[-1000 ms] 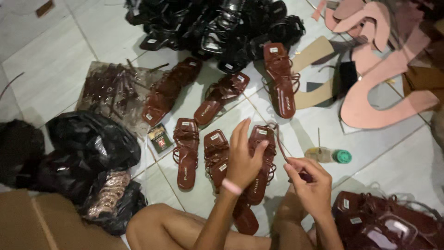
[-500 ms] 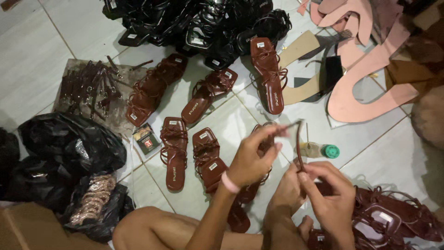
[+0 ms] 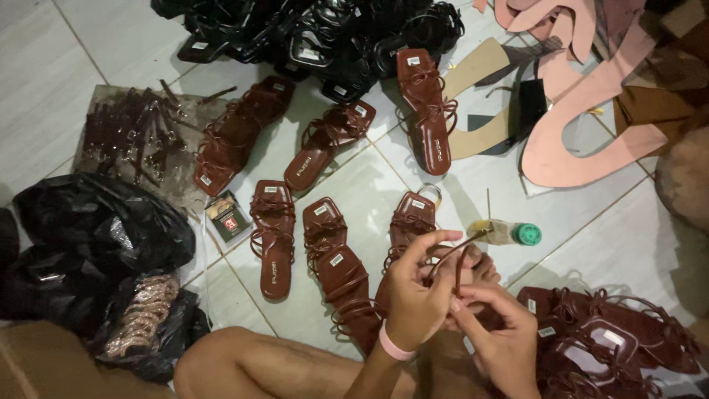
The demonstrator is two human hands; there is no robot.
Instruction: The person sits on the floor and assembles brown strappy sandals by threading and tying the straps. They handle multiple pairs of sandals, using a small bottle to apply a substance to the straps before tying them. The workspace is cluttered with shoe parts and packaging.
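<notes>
Head view: the person sat on the tiled floor (image 3: pixel 59 81) with bare legs drawn in, so the work lay close between the knees. The left hand (image 3: pixel 417 295), a pink band at its wrist, had its fingers (image 3: pixel 436 240) closed on a thin brown strap (image 3: pixel 459 255), pinching it near the top. The right hand (image 3: pixel 502 336) met it from below, its fingers also closed on the strap's lower end, so the strap stood stretched between the two hands, just above a brown sandal (image 3: pixel 408 229) that lay partly hidden under them.

More brown sandals (image 3: pixel 273 236) lay in loose rows in front, soles down and toes pointing away, within easy reach. A small glue bottle (image 3: pixel 509 233) with a green cap lay on its side just right of the hands, near enough to grab. A heap of black sandals (image 3: pixel 317 33) was piled farther off at the top. Pink cut-out sheets (image 3: pixel 591 111) lay at the upper right, apart from the finished pairs. Black bags (image 3: pixel 96 229) sat at the left, one open on a coil of pale trim (image 3: pixel 140 314). Another pile of brown sandals (image 3: pixel 613 340) rested beside the right hand.
</notes>
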